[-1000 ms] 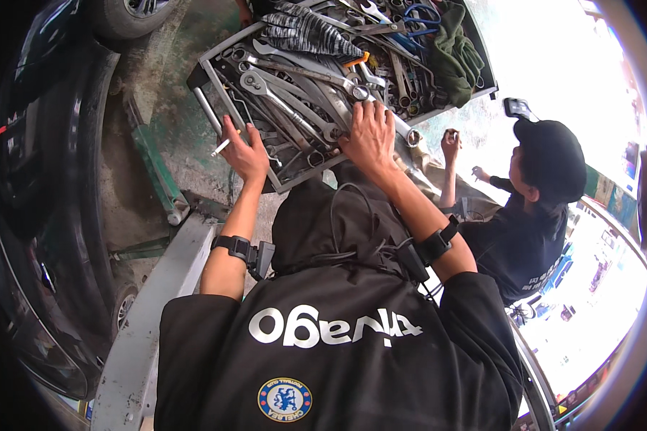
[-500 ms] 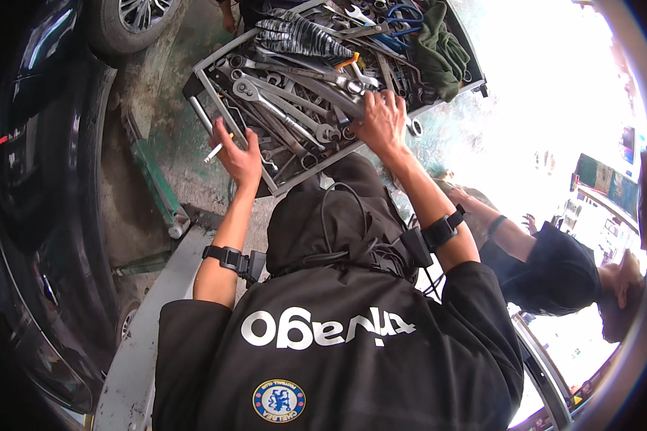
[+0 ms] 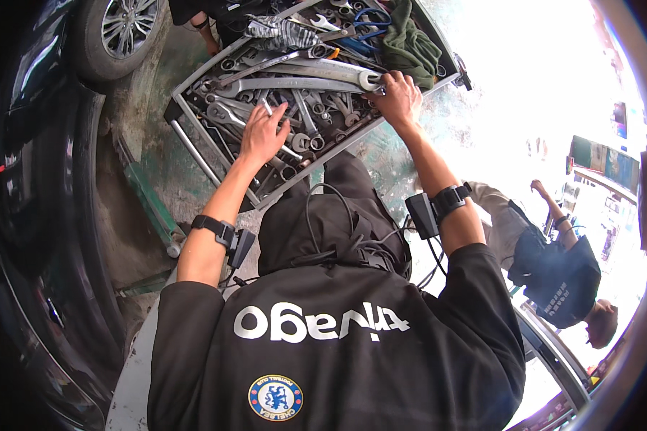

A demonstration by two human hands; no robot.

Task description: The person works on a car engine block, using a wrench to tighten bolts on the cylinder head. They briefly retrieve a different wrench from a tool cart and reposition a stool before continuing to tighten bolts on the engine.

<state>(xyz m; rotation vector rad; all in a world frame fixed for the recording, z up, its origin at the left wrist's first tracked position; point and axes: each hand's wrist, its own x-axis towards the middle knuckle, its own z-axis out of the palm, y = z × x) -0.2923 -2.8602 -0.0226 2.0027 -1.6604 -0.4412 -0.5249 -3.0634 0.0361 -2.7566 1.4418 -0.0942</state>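
A metal drawer (image 3: 323,159) full of tools stands before me. My right hand (image 3: 399,100) is closed at its far right end of a long, large wrench (image 3: 320,70), which lies across the pile. My left hand (image 3: 264,135) hovers over or lightly touches the tools near the drawer's left part, a cigarette (image 3: 267,108) between its fingers. Below that hand lie a ratchet (image 3: 219,112) and several smaller wrenches (image 3: 303,111), partly hidden by it. A grey patterned glove (image 3: 284,34) and a green cloth (image 3: 410,47) rest on the tools farther back.
A black car (image 3: 43,179) fills the left side, with another wheel (image 3: 126,32) beyond it. A green metal bar (image 3: 151,205) lies low between car and drawer. One person (image 3: 216,21) is behind the drawer; another person (image 3: 561,273) is at the right.
My left hand has moved from the drawer's left edge in over the tools. The large wrench now lies higher across the pile, with my right hand at its end. The person at right has shifted.
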